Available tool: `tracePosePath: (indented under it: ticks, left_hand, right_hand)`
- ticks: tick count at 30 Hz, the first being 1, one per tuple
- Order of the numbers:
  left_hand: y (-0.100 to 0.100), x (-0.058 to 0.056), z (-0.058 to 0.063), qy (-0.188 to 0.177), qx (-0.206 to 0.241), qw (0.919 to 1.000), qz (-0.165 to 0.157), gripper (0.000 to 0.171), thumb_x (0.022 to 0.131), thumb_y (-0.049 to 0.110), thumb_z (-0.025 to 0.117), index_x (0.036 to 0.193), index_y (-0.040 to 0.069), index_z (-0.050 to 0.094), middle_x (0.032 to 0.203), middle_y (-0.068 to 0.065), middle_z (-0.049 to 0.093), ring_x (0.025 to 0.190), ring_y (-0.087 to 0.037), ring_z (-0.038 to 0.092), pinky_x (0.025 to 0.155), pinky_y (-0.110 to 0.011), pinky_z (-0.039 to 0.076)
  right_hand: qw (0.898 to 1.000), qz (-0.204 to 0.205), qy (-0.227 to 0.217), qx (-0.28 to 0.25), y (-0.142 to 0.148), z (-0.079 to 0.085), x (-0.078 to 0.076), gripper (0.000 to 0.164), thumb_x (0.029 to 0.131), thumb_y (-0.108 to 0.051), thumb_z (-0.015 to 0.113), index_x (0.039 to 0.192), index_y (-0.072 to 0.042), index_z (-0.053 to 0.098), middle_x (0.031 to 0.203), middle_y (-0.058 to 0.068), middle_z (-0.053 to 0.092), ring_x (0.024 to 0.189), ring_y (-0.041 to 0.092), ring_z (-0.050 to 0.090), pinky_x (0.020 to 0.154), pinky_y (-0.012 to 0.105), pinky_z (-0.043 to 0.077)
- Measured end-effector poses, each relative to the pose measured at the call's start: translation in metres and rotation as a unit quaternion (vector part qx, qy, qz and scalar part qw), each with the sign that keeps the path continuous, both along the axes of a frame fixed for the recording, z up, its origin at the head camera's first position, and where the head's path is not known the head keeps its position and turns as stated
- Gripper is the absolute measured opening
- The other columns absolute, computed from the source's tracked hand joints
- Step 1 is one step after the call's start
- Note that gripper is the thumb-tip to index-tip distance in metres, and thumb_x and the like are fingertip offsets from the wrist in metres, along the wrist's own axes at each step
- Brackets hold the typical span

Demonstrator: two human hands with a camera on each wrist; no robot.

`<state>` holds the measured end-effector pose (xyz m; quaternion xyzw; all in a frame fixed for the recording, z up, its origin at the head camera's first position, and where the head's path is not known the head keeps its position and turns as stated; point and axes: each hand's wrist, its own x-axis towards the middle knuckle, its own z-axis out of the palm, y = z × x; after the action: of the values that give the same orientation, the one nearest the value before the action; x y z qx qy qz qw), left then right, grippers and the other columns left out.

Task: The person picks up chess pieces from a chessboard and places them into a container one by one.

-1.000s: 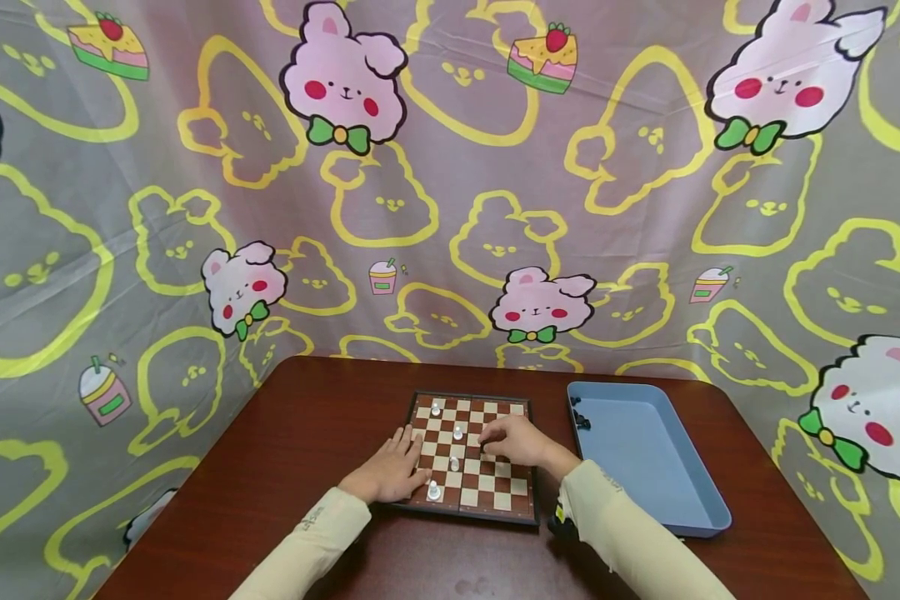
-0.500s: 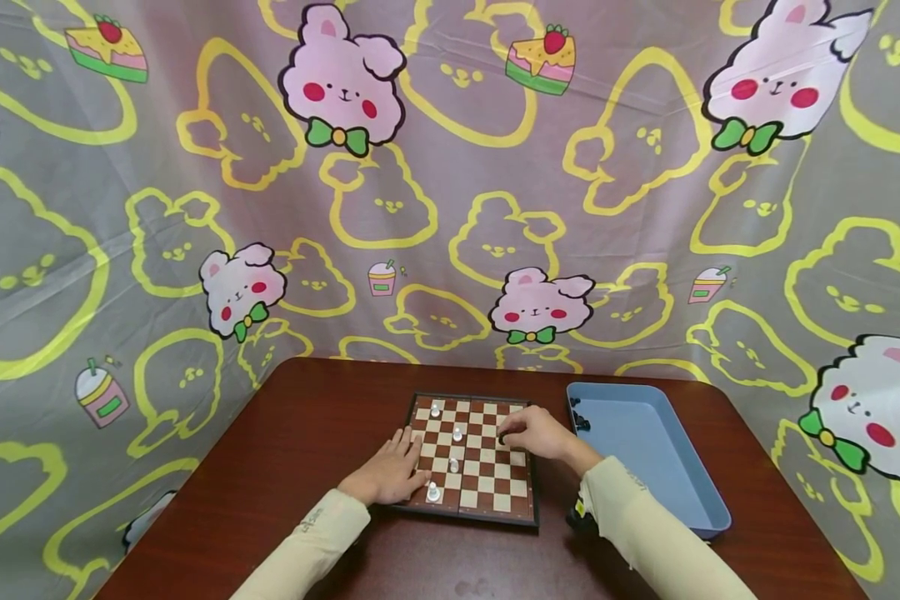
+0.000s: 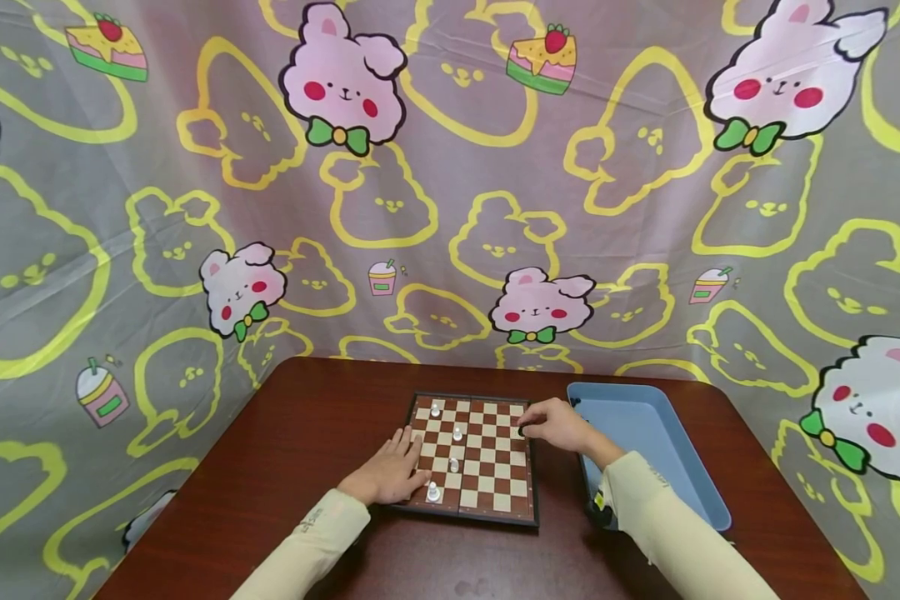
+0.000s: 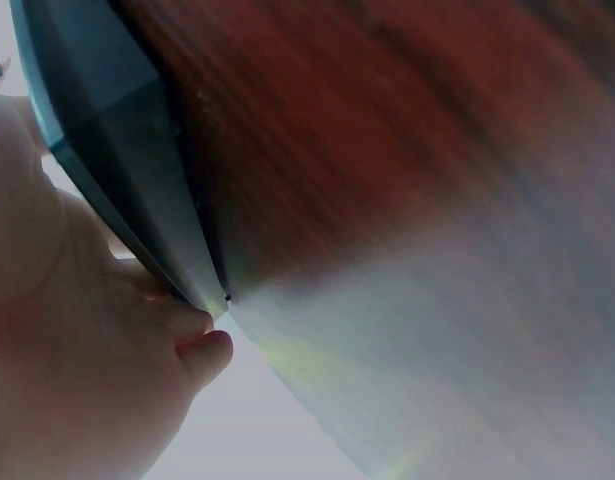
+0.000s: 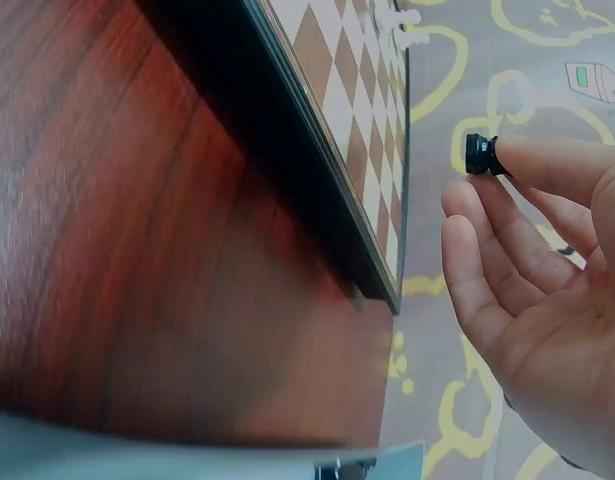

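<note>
My right hand [image 3: 558,423] pinches a black chess piece [image 5: 481,154] between thumb and fingers, base outward, above the right edge of the chessboard [image 3: 487,479]. Which piece it is I cannot tell, since the fingers cover its top. On the board's left side lies my left hand [image 3: 392,468], fingers straight over the border, close to a white chess piece [image 3: 433,492]. In the left wrist view this hand [image 4: 97,370] rests along the board's dark edge [image 4: 137,150]. More white pieces stand farther up, one [image 3: 457,434] near the middle and one [image 3: 436,410] toward the far left corner.
Right of the board is a blue tray [image 3: 663,450], its left part behind my right forearm. Black pieces [image 3: 576,402] show at the tray's far left corner. The brown wooden table [image 3: 307,417] reaches back to a patterned cloth [image 3: 450,208].
My right hand has moved rightward with the black chess piece, from the board's middle to its right edge. My left hand and the white pieces have stayed put.
</note>
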<state>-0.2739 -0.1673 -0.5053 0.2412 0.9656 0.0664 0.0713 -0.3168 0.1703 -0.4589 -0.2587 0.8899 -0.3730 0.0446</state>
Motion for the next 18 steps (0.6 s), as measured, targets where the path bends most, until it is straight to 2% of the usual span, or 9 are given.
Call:
tracePosePath:
  ticks: [11, 18]
  left_hand:
    - [0.001, 0.002, 0.001, 0.005, -0.001, 1.0000, 0.001, 0.071, 0.099, 0.047, 0.037, 0.147, -0.004, 0.026, 0.151, -0.028, 0.015, 0.140, -0.040, 0.013, 0.111, -0.047, 0.019]
    - [0.002, 0.003, 0.002, 0.004, 0.002, 1.0000, 0.001, 0.070, 0.099, 0.046, 0.038, 0.147, -0.004, 0.026, 0.151, -0.028, 0.014, 0.140, -0.040, 0.013, 0.111, -0.047, 0.019]
  right_hand:
    - [1.000, -0.031, -0.002, 0.001, 0.027, 0.000, -0.007, 0.018, 0.090, -0.013, 0.064, 0.104, -0.003, 0.071, 0.095, 0.001, 0.068, 0.081, 0.015, 0.059, 0.065, 0.034, 0.047]
    - [0.999, -0.048, -0.009, -0.003, 0.042, 0.005, -0.007, 0.017, 0.089, -0.013, 0.065, 0.102, -0.003, 0.071, 0.094, 0.000, 0.065, 0.083, 0.016, 0.057, 0.066, 0.034, 0.047]
